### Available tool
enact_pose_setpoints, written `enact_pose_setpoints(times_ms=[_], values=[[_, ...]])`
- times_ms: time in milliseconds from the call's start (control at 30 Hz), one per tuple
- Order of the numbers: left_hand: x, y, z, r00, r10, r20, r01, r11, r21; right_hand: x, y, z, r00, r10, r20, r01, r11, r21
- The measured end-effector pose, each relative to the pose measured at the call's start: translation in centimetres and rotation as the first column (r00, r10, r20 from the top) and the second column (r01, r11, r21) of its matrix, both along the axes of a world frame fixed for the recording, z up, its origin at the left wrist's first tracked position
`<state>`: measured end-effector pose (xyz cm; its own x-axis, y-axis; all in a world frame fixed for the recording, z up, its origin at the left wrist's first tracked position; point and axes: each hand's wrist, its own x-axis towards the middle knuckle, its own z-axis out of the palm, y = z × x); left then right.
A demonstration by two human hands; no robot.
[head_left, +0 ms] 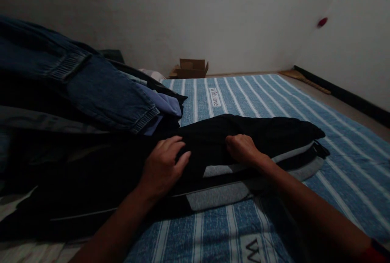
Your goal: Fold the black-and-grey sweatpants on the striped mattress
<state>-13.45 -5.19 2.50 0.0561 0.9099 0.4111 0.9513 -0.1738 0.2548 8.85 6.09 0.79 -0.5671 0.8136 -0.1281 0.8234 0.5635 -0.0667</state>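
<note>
Person's left forearm (122, 214) and right forearm (307, 208) slant inward from the lower edge; left hand (163, 165) palm-down, right hand (243, 148) knuckles up. Black garment (209, 145) with grey panels lies lengthwise beneath both. Left fingers loosely parted, resting on cloth; right fingers curled in against it, pinch on fabric cannot be told. Striped sheet (258, 96) shows past garment's right end and far edge; heaped jeans (103, 88) crowd far left. Cardboard box (191, 68) farther back, near wall (243, 19).
</note>
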Motion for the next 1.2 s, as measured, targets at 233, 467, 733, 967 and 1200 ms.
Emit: enact_pose_setpoints(times_ms=[233, 467, 733, 967, 1200], values=[[6.9, 4.1, -3.8, 0.957, -0.284, -0.059, 0.258, 0.927, -0.273, 1.1, 0.5, -0.9, 0.987, -0.027, -0.156, 0.02, 0.999, -0.049], [6.3, 3.4, -4.6, 0.97, -0.217, -0.109, 0.165, 0.919, -0.358, 2.4, 0.9, -2.0, 0.891, -0.061, -0.449, -0.018, 0.985, -0.171], [6.5, 3.4, -5.1, 0.966, -0.211, -0.152, 0.141, 0.917, -0.374, 1.7, 1.0, -1.9, 0.918, -0.066, -0.391, -0.002, 0.985, -0.171], [6.5, 3.3, -4.9, 0.965, -0.217, -0.149, 0.143, 0.907, -0.397, 0.9, 1.0, -1.6, 0.962, -0.064, -0.265, 0.039, 0.994, -0.099], [6.5, 3.4, -5.0, 0.966, -0.222, -0.132, 0.154, 0.905, -0.395, 1.7, 1.3, -1.5, 0.92, -0.042, -0.39, -0.045, 0.976, -0.211]])
